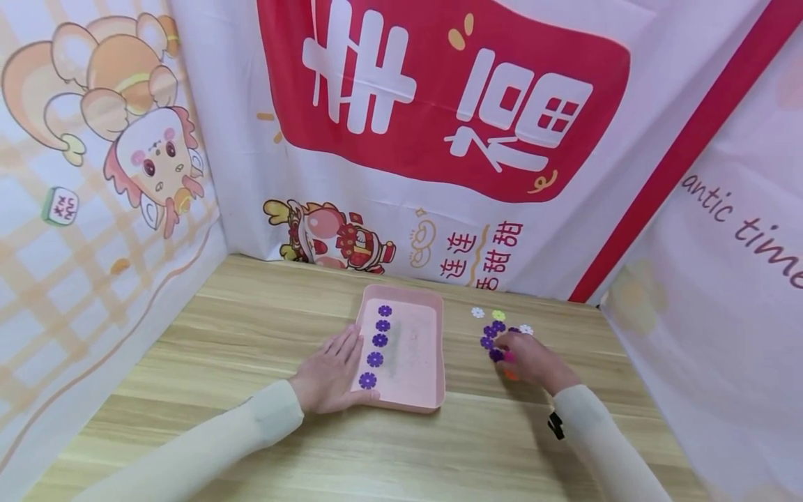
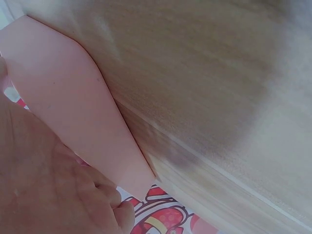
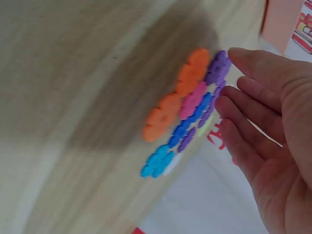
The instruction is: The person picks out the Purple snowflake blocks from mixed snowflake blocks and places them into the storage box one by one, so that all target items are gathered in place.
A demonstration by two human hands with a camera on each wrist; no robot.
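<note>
My left hand [image 1: 329, 376] lies along the left side of a pink tray [image 1: 413, 335], fingers straight and thumb at its near left corner. Inside, several purple snowflake discs [image 1: 380, 340] form a row by the left wall. To the right of the tray, my right hand [image 1: 533, 357] reaches over a group of loose snowflake discs. In the right wrist view its thumb is right beside a purple disc [image 3: 218, 68], with the fingers loosely bent and nothing held between them. Orange discs [image 3: 192, 73], a pink disc [image 3: 193, 100] and a light blue disc [image 3: 157, 161] lie close by.
A white disc [image 1: 478, 312] and a yellow-green disc [image 1: 498, 315] lie at the back of the loose group. Printed cloth walls [image 1: 351, 174] enclose the wooden table [image 1: 251, 314] at the back and both sides.
</note>
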